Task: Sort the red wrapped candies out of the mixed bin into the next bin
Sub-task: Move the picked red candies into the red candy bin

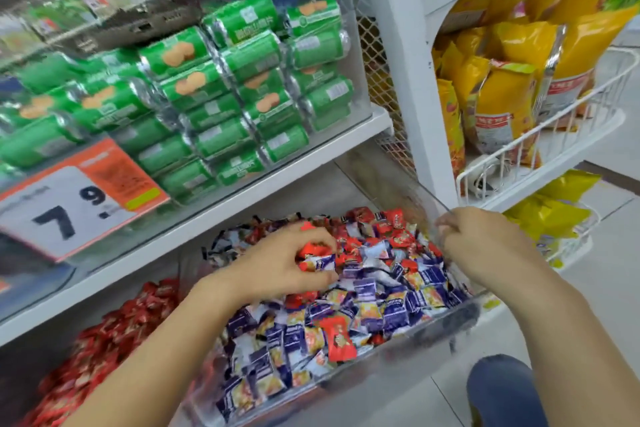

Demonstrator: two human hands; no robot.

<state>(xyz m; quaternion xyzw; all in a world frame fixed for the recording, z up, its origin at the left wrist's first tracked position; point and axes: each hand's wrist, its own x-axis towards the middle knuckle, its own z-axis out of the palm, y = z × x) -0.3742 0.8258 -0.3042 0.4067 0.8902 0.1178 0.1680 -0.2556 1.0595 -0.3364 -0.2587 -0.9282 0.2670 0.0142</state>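
My left hand (277, 265) is down in the mixed bin (398, 354), a clear plastic tray on the lower shelf, and its fingers (322, 276) are curled round a small clutch of red wrapped candies (313, 251), with one purple-and-white sweet caught up among them. More red candies (391, 229) lie scattered towards the back of that bin, and one lies alone near the front (338, 340), on top of the purple-and-white wrapped sweets (367, 291) that fill most of the tray. The next bin (93, 354), just to the left of the mixed one, holds a heap of red wrappers only.

My right hand (485, 243) is at the far right corner of the mixed bin, fingers bent and pinching the top edge of its clear side wall (420, 192); I cannot tell whether anything else is in that hand.

On the shelf above sit stacked green biscuit packs (242, 87) behind an orange-and-white price card (74, 198). To the right, a white wire basket (554, 135) holds yellow snack bags (505, 94). My knee in blue denim (502, 392) shows at the bottom right, over the pale tiled floor (609, 253)
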